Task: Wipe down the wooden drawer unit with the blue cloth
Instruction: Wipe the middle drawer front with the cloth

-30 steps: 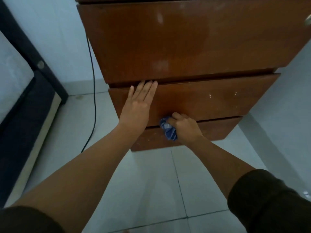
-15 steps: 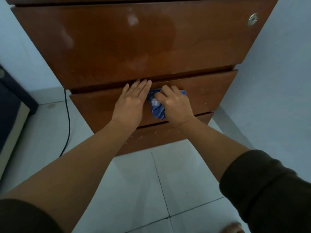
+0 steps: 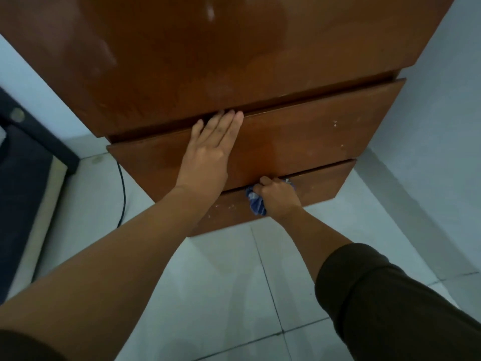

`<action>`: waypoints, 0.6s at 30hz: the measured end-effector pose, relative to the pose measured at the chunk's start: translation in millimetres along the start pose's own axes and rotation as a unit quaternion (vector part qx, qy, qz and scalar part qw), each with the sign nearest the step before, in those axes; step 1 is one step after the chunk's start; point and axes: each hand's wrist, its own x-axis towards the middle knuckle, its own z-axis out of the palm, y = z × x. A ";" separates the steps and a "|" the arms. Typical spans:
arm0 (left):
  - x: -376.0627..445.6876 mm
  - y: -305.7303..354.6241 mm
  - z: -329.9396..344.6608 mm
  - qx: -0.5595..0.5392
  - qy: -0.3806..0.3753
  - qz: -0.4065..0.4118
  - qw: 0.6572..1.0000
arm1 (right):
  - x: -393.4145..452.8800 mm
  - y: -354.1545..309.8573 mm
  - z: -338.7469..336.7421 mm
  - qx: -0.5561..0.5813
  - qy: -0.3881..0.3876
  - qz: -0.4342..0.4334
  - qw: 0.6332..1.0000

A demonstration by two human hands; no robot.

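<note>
The wooden drawer unit (image 3: 312, 136) fills the upper half of the view, its brown fronts stacked one above another. My left hand (image 3: 208, 149) lies flat on the middle drawer front, fingers straight and reaching up to its top edge. My right hand (image 3: 277, 196) is closed on the crumpled blue cloth (image 3: 256, 203) and presses it against the bottom drawer front, just under the gap below the middle drawer. Most of the cloth is hidden under my fingers.
White floor tiles (image 3: 234, 295) spread in front of the unit. A black cable (image 3: 122, 194) runs down at the unit's left side. A dark bed frame (image 3: 28, 162) stands at the far left. A pale wall (image 3: 429, 126) closes in on the right.
My right hand has carried the cloth down from the top of the middle drawer front to the bottom drawer. My left hand stays flat on the middle drawer. The camera has moved closer.
</note>
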 end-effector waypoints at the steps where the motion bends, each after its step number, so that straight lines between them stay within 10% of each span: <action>1: 0.1 -0.6 -3.6 0.006 -0.014 0.002 1.000 | 0.2 2.1 -2.1 0.010 -0.026 0.004 1.000; 4: 0.6 -1.2 -13.0 0.020 -0.050 0.006 0.999 | -6.7 2.4 -19.8 0.036 -0.032 0.004 0.999; 13: 18.8 18.7 -27.3 -0.021 -0.099 -0.017 0.995 | -36.6 31.8 -101.1 -0.023 0.392 -0.042 0.919; 18: 43.3 39.1 -22.9 -0.032 -0.109 0.004 0.994 | -19.0 55.6 -106.6 -0.027 0.409 0.037 0.911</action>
